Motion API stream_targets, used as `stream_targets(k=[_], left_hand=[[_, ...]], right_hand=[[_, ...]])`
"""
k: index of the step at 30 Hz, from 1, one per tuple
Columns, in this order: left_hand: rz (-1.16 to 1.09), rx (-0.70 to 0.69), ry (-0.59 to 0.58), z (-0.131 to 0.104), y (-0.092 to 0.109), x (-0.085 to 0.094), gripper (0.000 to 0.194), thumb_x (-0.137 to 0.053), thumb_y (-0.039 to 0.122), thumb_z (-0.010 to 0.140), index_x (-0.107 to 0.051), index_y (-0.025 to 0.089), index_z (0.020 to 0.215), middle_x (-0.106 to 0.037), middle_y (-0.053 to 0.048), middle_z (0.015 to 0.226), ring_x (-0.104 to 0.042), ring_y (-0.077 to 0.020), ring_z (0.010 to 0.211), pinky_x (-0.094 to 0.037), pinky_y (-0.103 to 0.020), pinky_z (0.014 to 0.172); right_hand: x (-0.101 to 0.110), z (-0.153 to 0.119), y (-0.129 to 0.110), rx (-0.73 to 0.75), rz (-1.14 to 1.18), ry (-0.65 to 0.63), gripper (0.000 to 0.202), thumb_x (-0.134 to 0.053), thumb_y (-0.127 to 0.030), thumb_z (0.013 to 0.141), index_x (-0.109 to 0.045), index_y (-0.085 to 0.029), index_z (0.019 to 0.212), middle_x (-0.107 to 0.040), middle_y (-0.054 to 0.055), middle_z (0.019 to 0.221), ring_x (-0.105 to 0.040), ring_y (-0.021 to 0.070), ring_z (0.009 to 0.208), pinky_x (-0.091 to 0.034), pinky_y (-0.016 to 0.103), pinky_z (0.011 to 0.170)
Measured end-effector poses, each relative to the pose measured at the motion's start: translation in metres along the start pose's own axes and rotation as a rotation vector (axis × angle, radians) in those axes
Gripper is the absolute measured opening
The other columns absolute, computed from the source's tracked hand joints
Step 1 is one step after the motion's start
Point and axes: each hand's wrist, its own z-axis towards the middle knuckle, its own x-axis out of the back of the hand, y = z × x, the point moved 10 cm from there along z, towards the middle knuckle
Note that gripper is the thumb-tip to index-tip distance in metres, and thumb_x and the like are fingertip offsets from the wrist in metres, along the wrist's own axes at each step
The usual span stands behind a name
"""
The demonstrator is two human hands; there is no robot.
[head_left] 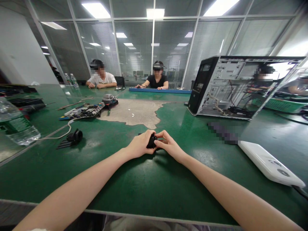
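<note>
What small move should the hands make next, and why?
Probably a slight adjustment by the right hand while the left hand steadies the black part. The left hand curls around it and the right hand is at its right edge, seemingly well placed for fine work. Its details are too small to tell.

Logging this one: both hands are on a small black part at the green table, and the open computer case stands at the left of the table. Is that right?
Not quite: the open computer case stands at the right of the green table, as the head view shows. The left hand and right hand are both on the small black part.
</note>
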Motion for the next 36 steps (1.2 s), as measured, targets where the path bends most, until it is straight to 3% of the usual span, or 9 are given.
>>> stream_targets(k=[8,14,19,26,32,36], left_hand=[[-0.032,0.010,-0.007,0.001,-0.001,0.000,0.054,-0.058,0.032,0.064,-0.033,0.022,0.110,-0.048,-0.005,0.107,-0.053,-0.0208,0.090,-0.042,-0.031,0.073],[-0.012,0.014,-0.015,0.000,-0.002,-0.001,0.054,-0.057,0.033,0.065,-0.032,0.021,0.111,-0.047,-0.006,0.109,-0.053,-0.0217,0.090,-0.043,-0.032,0.071],[-0.009,-0.012,-0.004,-0.001,0.000,0.000,0.055,-0.056,0.036,0.067,-0.030,0.021,0.112,-0.047,-0.007,0.109,-0.052,-0.0224,0.093,-0.043,-0.033,0.073],[0.004,-0.010,-0.008,0.001,-0.001,-0.001,0.055,-0.057,0.034,0.066,-0.030,0.021,0.113,-0.048,-0.006,0.109,-0.053,-0.0221,0.093,-0.043,-0.033,0.074],[0.015,-0.021,-0.001,0.000,0.001,0.000,0.053,-0.055,0.036,0.067,-0.031,0.020,0.111,-0.048,-0.007,0.108,-0.054,-0.0221,0.090,-0.044,-0.032,0.069],[0.004,-0.015,0.001,0.000,0.000,0.000,0.053,-0.055,0.037,0.067,-0.031,0.020,0.111,-0.049,-0.007,0.107,-0.054,-0.0218,0.090,-0.043,-0.032,0.070]], right_hand=[[0.008,0.002,0.012,-0.064,-0.070,0.076,0.029,-0.056,-0.032,0.071,-0.044,-0.021,0.094,-0.049,0.003,0.095,-0.054,0.0115,0.076,-0.046,0.030,0.069],[0.001,0.001,0.004,-0.020,-0.056,0.005,0.028,-0.061,-0.028,0.067,-0.043,-0.022,0.088,-0.052,0.000,0.088,-0.054,0.0130,0.082,-0.045,0.032,0.076],[0.002,0.002,0.006,-0.039,-0.028,0.028,0.020,-0.055,-0.033,0.072,-0.043,-0.022,0.085,-0.051,0.000,0.090,-0.055,0.0105,0.074,-0.047,0.029,0.068],[0.008,0.003,0.013,-0.082,-0.078,0.074,0.027,-0.055,-0.033,0.072,-0.046,-0.021,0.095,-0.050,0.003,0.094,-0.054,0.0113,0.077,-0.047,0.030,0.069],[0.001,0.001,0.002,-0.014,-0.044,0.011,0.026,-0.061,-0.026,0.068,-0.044,-0.022,0.087,-0.051,-0.001,0.089,-0.055,0.0118,0.080,-0.047,0.030,0.073],[0.000,0.001,0.002,-0.014,-0.019,0.012,0.018,-0.055,-0.030,0.073,-0.044,-0.021,0.084,-0.050,-0.001,0.092,-0.055,0.0096,0.073,-0.047,0.028,0.068]])
